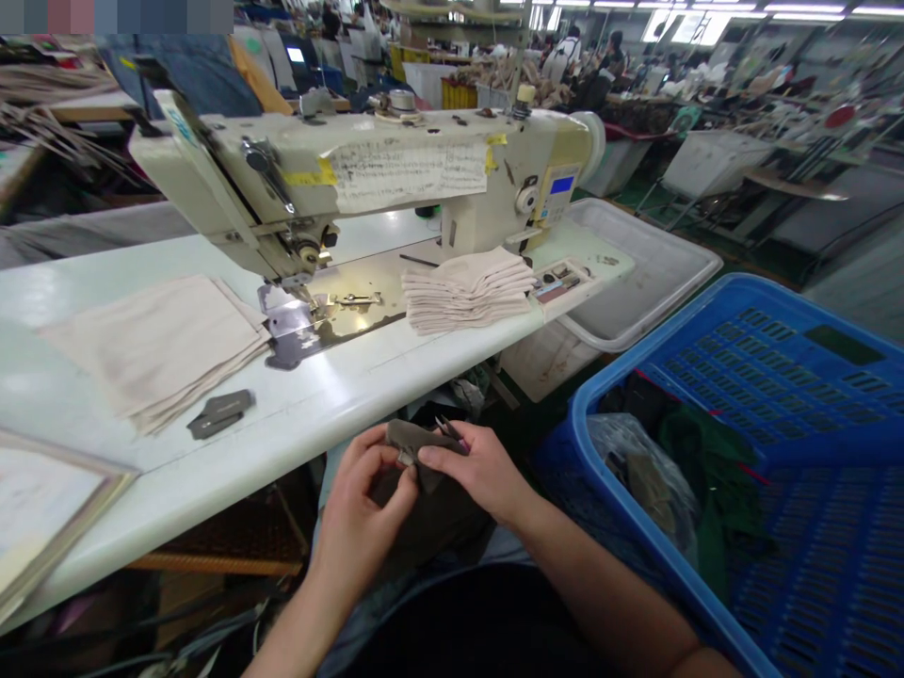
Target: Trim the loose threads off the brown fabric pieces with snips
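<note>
Both my hands meet low in front of me, below the table's front edge. My left hand pinches a small dark brown fabric piece between thumb and fingers. My right hand grips the same piece from the right, and thin dark tips of a small tool stick out above its fingers. More dark fabric lies on my lap under the hands.
A cream sewing machine stands on the white table. Beige fabric stacks lie left and right of its needle. A dark flat piece lies near the edge. A blue crate with cloth stands right, a white bin behind it.
</note>
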`<state>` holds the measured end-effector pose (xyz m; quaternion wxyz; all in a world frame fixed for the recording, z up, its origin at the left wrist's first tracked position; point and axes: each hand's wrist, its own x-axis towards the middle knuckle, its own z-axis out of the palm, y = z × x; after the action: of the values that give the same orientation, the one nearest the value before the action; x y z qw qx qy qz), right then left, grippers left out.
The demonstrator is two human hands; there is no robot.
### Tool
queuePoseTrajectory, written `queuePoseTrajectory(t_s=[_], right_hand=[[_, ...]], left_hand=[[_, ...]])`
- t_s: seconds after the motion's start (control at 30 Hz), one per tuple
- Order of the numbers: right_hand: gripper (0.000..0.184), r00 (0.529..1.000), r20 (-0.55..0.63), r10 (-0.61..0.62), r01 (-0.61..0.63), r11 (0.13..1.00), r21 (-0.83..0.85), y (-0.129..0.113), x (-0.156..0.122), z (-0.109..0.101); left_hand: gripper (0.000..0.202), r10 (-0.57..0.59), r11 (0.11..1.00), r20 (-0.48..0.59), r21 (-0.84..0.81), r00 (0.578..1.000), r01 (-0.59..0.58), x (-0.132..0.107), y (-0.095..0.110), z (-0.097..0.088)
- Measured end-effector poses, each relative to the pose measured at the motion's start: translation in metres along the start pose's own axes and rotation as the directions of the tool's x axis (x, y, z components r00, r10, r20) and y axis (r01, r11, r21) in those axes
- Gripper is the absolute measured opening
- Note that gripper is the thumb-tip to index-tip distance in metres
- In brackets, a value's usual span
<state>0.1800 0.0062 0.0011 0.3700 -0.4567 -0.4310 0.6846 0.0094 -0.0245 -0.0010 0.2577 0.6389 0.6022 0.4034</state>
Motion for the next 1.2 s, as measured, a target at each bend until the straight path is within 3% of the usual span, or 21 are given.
queuePoseTrajectory(t_s=[0.1,0.2,0.27,0.37,0.4,0.47,0.53,0.63,0.87,1.2], right_hand=[[0.025,0.999,0.028,0.041,-0.042,0.998,0.035,0.002,0.0,0.0],[0.026,0.999,0.014,0.038,-0.037,0.998,-0.052,0.006,0.002,-0.001],[0.029,0.989,-0.108,-0.098,0.073,0.974,-0.215,0.008,0.003,-0.003],[0.036,0.866,-0.276,-0.418,0.253,0.84,-0.48,0.006,-0.004,-0.004],[0.035,0.828,-0.271,-0.491,0.297,0.794,-0.53,0.004,-0.008,-0.004],[0.031,0.819,-0.159,-0.551,0.383,0.732,-0.563,-0.003,-0.019,-0.001],[0.028,0.855,-0.01,-0.518,0.434,0.727,-0.531,-0.008,-0.03,0.006],[0.025,0.908,0.13,-0.399,0.409,0.771,-0.488,-0.009,-0.037,0.016],[0.015,0.971,0.082,-0.224,0.234,0.824,-0.517,0.005,-0.02,0.017],[0.013,0.976,0.102,-0.19,0.215,0.876,-0.432,0.005,-0.01,0.012]], left_hand=[[0.015,0.097,0.991,-0.005,0.097,0.995,-0.096,-0.002,0.001,-0.001],[0.02,0.064,0.996,0.075,0.058,0.995,-0.068,0.001,-0.001,-0.003],[0.021,0.023,0.999,0.063,0.044,0.998,-0.026,0.002,-0.005,-0.004],[0.023,-0.025,0.998,-0.009,0.052,1.0,0.025,0.004,-0.011,-0.003],[0.023,-0.035,0.998,-0.024,0.056,0.999,0.037,0.003,-0.013,-0.003],[0.024,-0.048,0.997,-0.04,0.061,0.998,0.05,0.003,-0.015,-0.002],[0.023,-0.043,0.996,-0.055,0.073,0.998,0.047,0.002,-0.015,-0.002],[0.022,-0.02,0.994,-0.096,0.103,0.995,0.03,0.001,-0.013,-0.004],[0.025,-0.038,0.993,-0.077,0.107,0.996,0.046,-0.001,-0.008,-0.005],[0.026,-0.044,0.993,-0.071,0.109,0.997,0.051,0.0,-0.006,-0.005]])
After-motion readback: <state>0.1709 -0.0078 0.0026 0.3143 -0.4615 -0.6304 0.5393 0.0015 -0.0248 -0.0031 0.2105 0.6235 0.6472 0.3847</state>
